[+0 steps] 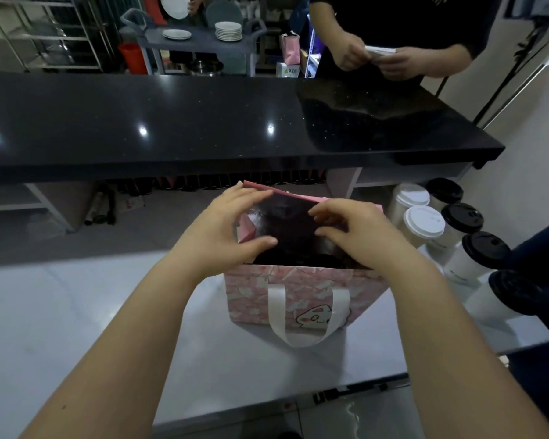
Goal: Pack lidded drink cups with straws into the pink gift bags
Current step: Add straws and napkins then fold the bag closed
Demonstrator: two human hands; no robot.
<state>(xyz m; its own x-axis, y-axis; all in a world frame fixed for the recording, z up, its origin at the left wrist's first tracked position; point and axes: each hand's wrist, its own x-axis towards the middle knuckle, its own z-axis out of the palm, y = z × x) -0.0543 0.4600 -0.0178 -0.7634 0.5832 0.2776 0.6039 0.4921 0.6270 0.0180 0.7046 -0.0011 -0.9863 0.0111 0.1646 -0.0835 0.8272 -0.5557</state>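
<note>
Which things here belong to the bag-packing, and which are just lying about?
Job: pink gift bag, white-lidded cups, black-lidded cups, left hand, right hand.
Lying about: stacked plates, grey cart, black counter.

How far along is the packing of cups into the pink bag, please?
Done: the bag stands open on the table; dark shapes inside may be lids, but that is unclear. In hand: the left hand and right hand hold its mouth. Left: six lidded cups wait outside, to its right.
</note>
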